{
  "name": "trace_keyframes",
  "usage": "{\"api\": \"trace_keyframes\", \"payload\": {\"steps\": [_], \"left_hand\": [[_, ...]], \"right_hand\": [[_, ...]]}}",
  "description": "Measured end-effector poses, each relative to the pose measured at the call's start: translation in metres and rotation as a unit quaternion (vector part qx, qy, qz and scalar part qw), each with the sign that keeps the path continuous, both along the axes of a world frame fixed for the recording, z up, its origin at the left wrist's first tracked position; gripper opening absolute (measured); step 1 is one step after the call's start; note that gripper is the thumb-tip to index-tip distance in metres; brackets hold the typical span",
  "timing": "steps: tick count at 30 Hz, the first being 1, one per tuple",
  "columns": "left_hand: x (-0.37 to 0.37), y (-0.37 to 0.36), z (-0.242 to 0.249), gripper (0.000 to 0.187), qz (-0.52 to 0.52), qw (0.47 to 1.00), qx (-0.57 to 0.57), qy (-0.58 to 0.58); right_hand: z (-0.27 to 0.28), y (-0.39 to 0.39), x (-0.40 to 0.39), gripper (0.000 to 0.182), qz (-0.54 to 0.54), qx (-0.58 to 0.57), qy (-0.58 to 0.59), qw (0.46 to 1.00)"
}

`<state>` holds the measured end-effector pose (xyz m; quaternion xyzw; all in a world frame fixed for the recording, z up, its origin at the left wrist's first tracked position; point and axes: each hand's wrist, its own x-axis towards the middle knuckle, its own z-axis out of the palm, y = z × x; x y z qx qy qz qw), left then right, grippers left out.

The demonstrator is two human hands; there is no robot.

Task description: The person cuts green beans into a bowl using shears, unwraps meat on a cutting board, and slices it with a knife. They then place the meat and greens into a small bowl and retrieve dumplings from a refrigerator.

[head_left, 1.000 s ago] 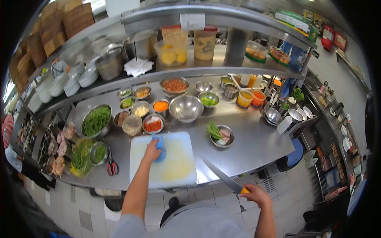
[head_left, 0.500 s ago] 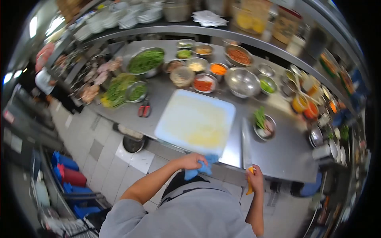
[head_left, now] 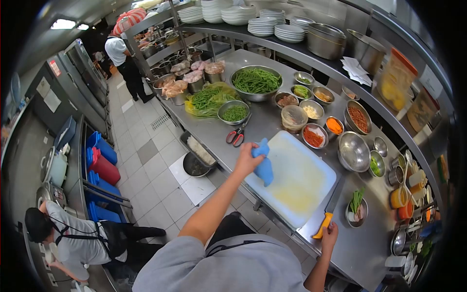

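A light blue cloth (head_left: 263,163) is bunched in my left hand (head_left: 247,159), which is closed on it over the left edge of the white cutting board (head_left: 306,170). The board's surface has a yellowish wet stain. To its right, a knife with a yellow handle (head_left: 323,225) lies on the steel table, its long blade (head_left: 335,195) pointing away from me. My right hand (head_left: 330,236) is right beside the handle, fingers loosely bent and not wrapped around it. Red-handled scissors (head_left: 235,138) rest left of the board.
Beyond the board stand bowls of green beans (head_left: 256,79), chopped greens (head_left: 234,113), red pieces (head_left: 314,136) and carrot (head_left: 334,125). A small bowl (head_left: 357,214) is at the right. A shelf (head_left: 287,46) carries plates. One co-worker (head_left: 82,238) bends at the left counter.
My left hand has carried the cloth up from the front edge onto the board's left side. The knife now lies on the table, and my right hand has loosened from its handle. The view has turned left.
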<state>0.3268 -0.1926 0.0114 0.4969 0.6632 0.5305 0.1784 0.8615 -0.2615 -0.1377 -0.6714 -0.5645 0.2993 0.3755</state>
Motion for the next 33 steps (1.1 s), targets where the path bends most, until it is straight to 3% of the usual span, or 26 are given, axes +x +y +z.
{"api": "trace_keyframes", "payload": {"steps": [3,7,9,11,12,13,14,17,18,20,21,22,23,24,25,26,27,28,29,31,33], "left_hand": [[-0.061,-0.001,0.005,0.051,0.029,0.997,-0.013,0.073],[-0.118,0.029,0.001,0.041,-0.088,0.993,0.02,0.073],[-0.163,0.059,0.0,0.036,-0.05,0.996,0.067,0.003],[-0.248,0.083,0.002,0.03,0.054,0.983,0.116,0.13],[-0.31,0.102,-0.012,0.026,0.061,0.985,0.142,0.072],[-0.349,0.103,0.007,0.025,0.161,0.962,0.151,0.161],[-0.399,0.108,0.013,0.031,0.219,0.951,0.102,0.191],[-0.534,0.133,0.019,0.037,0.279,0.916,0.046,0.284],[-0.593,0.15,0.0,0.039,0.263,0.916,0.042,0.301],[-0.671,0.181,-0.016,0.032,0.3,0.736,0.183,0.579],[-0.695,0.19,-0.023,0.032,0.272,0.797,0.118,0.526],[-0.713,0.195,-0.033,0.029,0.267,0.702,0.195,0.631],[-0.757,0.217,-0.064,0.029,0.272,0.464,0.0,0.843],[-0.758,0.231,-0.062,0.033,0.198,0.153,-0.074,0.965],[-0.76,0.236,-0.058,0.032,0.117,0.205,0.001,0.972],[-0.756,0.229,-0.054,0.031,0.065,0.479,-0.012,0.876],[-0.752,0.237,-0.048,0.027,0.027,0.485,-0.106,0.868],[-0.737,0.234,-0.032,0.025,-0.006,0.547,0.093,0.832],[-0.731,0.232,-0.023,0.029,0.001,0.631,0.065,0.773],[-0.71,0.228,-0.015,0.036,0.167,0.805,-0.11,0.559],[-0.678,0.229,0.004,0.043,0.309,0.843,-0.174,0.405]], "right_hand": [[-0.003,-0.014,0.005,0.055,-0.022,-0.027,0.017,0.999],[0.024,-0.034,-0.02,0.056,-0.097,-0.071,0.092,0.988],[0.022,-0.041,-0.026,0.057,-0.103,-0.047,-0.005,0.994],[0.027,-0.051,-0.042,0.056,-0.115,-0.028,-0.029,0.993],[0.025,-0.056,-0.046,0.056,-0.135,-0.029,-0.041,0.99],[0.025,-0.056,-0.053,0.056,-0.155,-0.029,-0.053,0.986],[0.033,-0.062,-0.065,0.056,-0.167,-0.04,-0.058,0.983],[0.036,-0.076,-0.088,0.058,-0.23,-0.065,-0.094,0.966],[0.039,-0.084,-0.097,0.059,-0.248,-0.07,-0.096,0.961],[0.037,-0.098,-0.105,0.06,-0.268,-0.054,-0.064,0.96],[0.034,-0.105,-0.105,0.06,-0.272,-0.065,-0.046,0.959],[0.033,-0.117,-0.103,0.06,-0.283,-0.075,-0.03,0.956],[0.044,-0.124,-0.108,0.059,-0.28,-0.094,-0.079,0.952],[0.042,-0.134,-0.105,0.059,-0.266,-0.08,-0.069,0.958],[0.044,-0.145,-0.102,0.059,-0.272,-0.092,-0.064,0.956],[0.046,-0.153,-0.101,0.06,-0.283,-0.089,-0.083,0.951],[0.043,-0.162,-0.099,0.06,-0.315,-0.103,-0.11,0.937],[0.055,-0.163,-0.105,0.058,-0.331,-0.121,-0.11,0.929],[0.053,-0.166,-0.102,0.056,-0.335,-0.11,-0.129,0.927],[0.055,-0.167,-0.102,0.056,-0.358,-0.121,-0.136,0.916],[0.063,-0.156,-0.106,0.057,-0.355,-0.144,-0.114,0.917]]}}
